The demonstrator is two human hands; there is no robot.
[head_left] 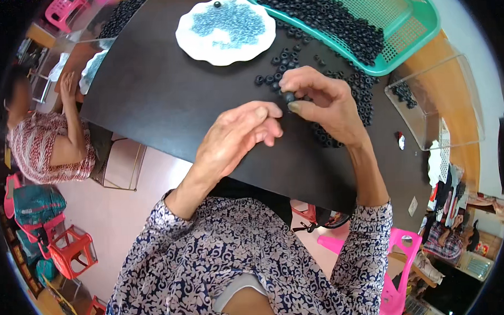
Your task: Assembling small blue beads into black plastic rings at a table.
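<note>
My right hand (pixel 325 102) pinches a small, round black bead (pixel 289 97) between thumb and forefinger, above the dark table. Just left of it is my left hand (pixel 237 134), its fingers loosely bent and partly apart, pointing toward the bead. I see nothing held in it. Beyond my hands lie loose black beads (pixel 284 59), and more spread over the table to the right of and beneath my right hand. A white plate (pixel 185 35) with a wavy rim stands farther off, holding many tiny clear bluish pieces. One black ball (pixel 217 4) sits near its far edge.
A green mesh basket (pixel 425 26) heaped with black beads stands at the far right. Beside it is a clear plastic bin (pixel 444 106). Another person (pixel 51 131) sits at the left. Red stools (pixel 72 252) and a pink chair (pixel 398 280) are on the floor around the table.
</note>
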